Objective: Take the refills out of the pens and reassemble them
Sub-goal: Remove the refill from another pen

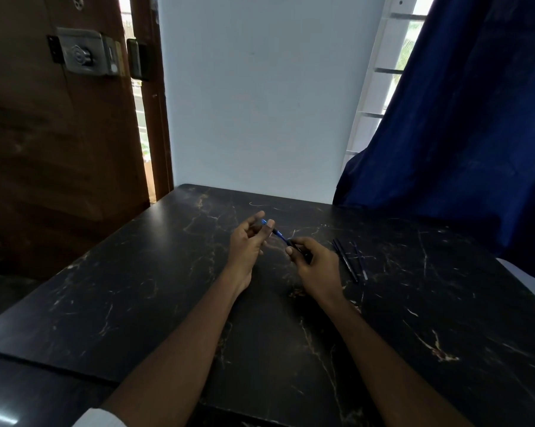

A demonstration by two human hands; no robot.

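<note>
A blue pen (279, 235) is held above the black marble table (136, 288), slanting from upper left to lower right. My left hand (247, 241) pinches its far blue end between thumb and fingertips. My right hand (312, 260) grips its dark near end, which the fingers mostly hide. Two or three more dark pens or refills (349, 261) lie on the table just right of my right hand; I cannot tell which they are.
A dark blue curtain (463, 118) hangs over the table's far right corner. A white wall (260, 87) backs the table. A brown wooden door (59, 134) with a metal lock stands at the left, past the table's left edge.
</note>
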